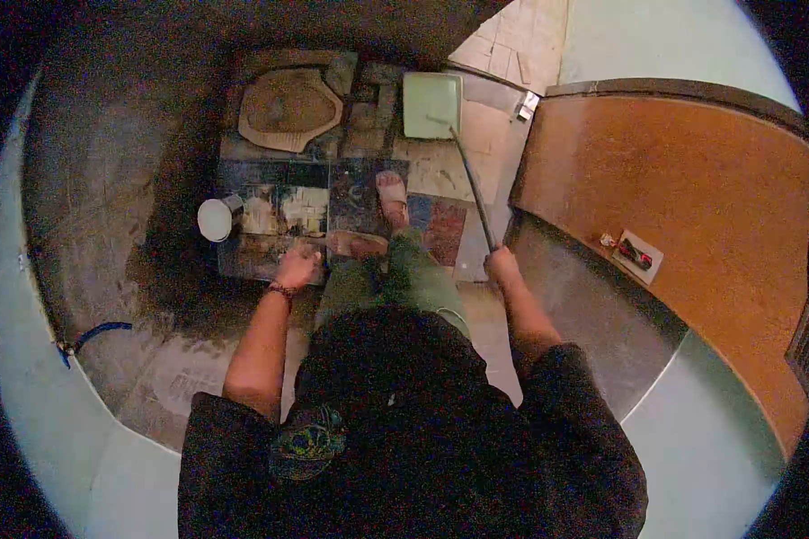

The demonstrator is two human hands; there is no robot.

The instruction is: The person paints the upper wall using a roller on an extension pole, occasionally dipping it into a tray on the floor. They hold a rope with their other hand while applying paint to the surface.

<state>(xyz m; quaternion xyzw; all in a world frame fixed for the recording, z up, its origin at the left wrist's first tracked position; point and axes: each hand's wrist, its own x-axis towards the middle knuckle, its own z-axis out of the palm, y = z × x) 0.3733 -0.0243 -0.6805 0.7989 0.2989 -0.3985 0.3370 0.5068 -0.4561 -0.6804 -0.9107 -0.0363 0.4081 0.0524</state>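
My right hand is closed round the near end of a long dark pole. The pole slants forward and slightly left, and its far end reaches into a pale green tray. A pale shape at that end blends with the tray, so I cannot make out its kind. My left hand hangs to the left of my legs, fingers loosely bent and apart, holding nothing. To its left stands a bucket with a white top.
A dusty squat toilet pan is set beyond the patchwork tiles. On the right, an orange-brown surface carries a small white card with a dark and red object on it. A blue hose pokes out at left.
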